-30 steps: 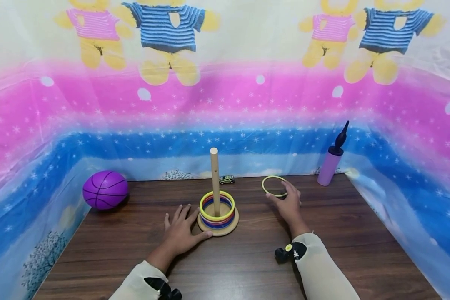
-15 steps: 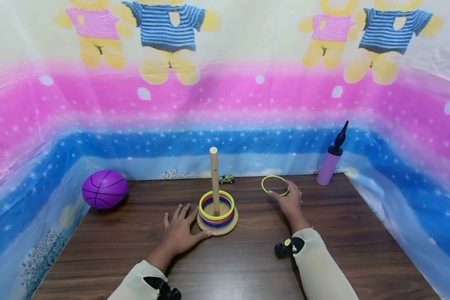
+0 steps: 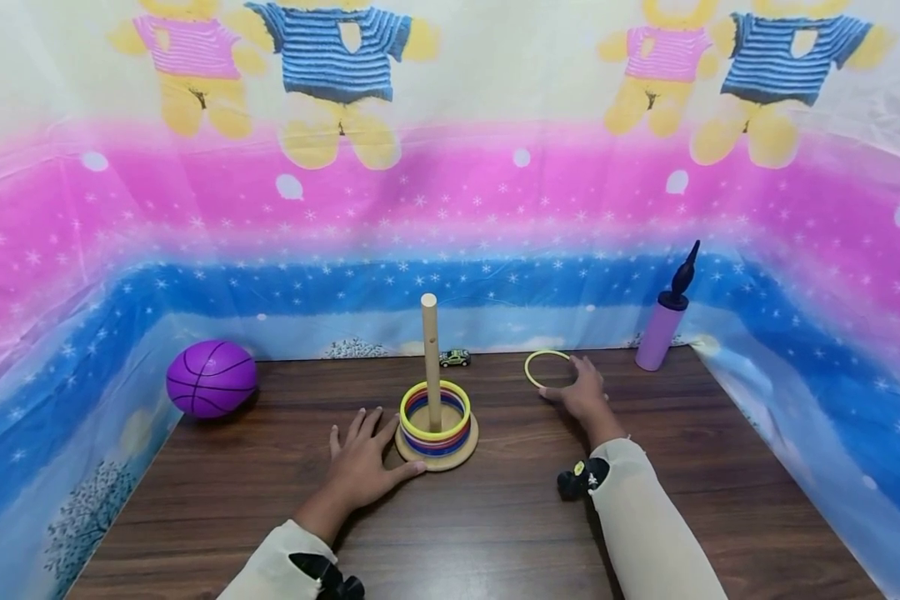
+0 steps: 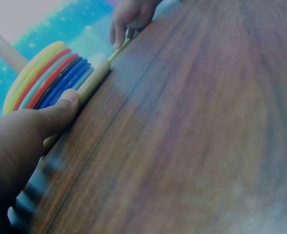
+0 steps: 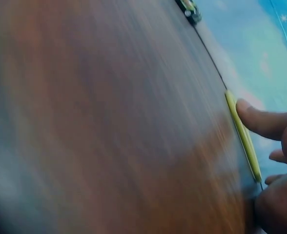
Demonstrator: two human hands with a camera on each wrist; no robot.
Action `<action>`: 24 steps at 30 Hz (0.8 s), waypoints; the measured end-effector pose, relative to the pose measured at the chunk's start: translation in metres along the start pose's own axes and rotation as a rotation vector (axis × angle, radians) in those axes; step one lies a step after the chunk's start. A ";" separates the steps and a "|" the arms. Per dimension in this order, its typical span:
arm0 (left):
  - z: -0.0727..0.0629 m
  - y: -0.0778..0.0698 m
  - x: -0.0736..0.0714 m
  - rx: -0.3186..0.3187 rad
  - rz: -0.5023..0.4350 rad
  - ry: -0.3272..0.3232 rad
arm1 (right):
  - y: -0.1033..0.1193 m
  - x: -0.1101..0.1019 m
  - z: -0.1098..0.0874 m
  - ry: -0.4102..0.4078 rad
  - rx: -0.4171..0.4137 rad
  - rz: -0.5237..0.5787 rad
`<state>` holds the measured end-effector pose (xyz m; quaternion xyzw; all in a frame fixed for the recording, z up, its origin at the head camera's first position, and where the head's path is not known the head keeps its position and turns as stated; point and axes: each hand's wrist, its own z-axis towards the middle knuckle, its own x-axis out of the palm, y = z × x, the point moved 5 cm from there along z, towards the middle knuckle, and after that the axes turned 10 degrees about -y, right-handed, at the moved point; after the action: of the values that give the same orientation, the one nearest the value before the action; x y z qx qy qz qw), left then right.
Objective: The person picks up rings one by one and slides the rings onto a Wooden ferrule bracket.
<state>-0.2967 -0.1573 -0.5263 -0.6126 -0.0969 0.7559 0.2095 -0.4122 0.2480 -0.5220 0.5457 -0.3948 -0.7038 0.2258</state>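
A wooden peg (image 3: 431, 350) stands on a round base (image 3: 461, 456). Around it are stacked coloured rings (image 4: 50, 78), yellow on top, then red, teal and blue below. My left hand (image 3: 362, 468) lies beside the base, fingers spread, with thumb and forefinger at its edge. A single yellow-green ring (image 3: 529, 367) lies flat on the table to the right. My right hand (image 3: 587, 395) is at its right side, thumb by the near rim and fingers by the far rim; it hides part of the ring. In the right wrist view the thumb (image 5: 265, 122) is right at the ring.
On the dark wood table (image 3: 457, 542), a purple ball (image 3: 212, 379) sits at the back left. Behind the peg is a small toy car (image 3: 456, 358). A purple hand pump (image 3: 660, 333) stands at the back right. A printed cloth (image 3: 480, 200) rises along the table's back and sides.
My right hand has shifted slightly right and away, now covering more of the single ring's right side. That ring stays where it was. The left hand has not moved.
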 end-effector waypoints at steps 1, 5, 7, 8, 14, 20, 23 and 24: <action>0.000 0.000 0.000 -0.001 -0.001 0.000 | 0.000 -0.001 0.001 0.015 -0.002 0.005; 0.000 -0.001 -0.001 0.000 -0.009 -0.002 | 0.000 -0.003 0.005 0.053 -0.002 0.004; 0.000 -0.001 -0.001 0.000 -0.012 0.000 | 0.000 -0.003 0.006 0.063 -0.002 -0.010; 0.000 -0.001 -0.001 0.000 -0.012 0.001 | 0.000 -0.003 0.006 0.065 0.000 -0.018; 0.000 -0.002 -0.001 0.000 -0.014 0.001 | 0.003 -0.002 0.004 0.056 0.000 -0.040; -0.001 -0.001 -0.001 0.009 -0.012 -0.014 | 0.004 -0.002 0.003 0.035 -0.018 -0.081; -0.001 -0.001 -0.001 0.004 -0.014 -0.006 | 0.004 -0.002 0.002 0.020 -0.025 -0.091; -0.001 -0.001 -0.001 0.001 -0.014 -0.002 | 0.004 -0.001 0.002 0.015 -0.026 -0.093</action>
<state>-0.2957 -0.1571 -0.5256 -0.6109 -0.1008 0.7553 0.2150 -0.4142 0.2471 -0.5175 0.5656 -0.3584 -0.7145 0.2028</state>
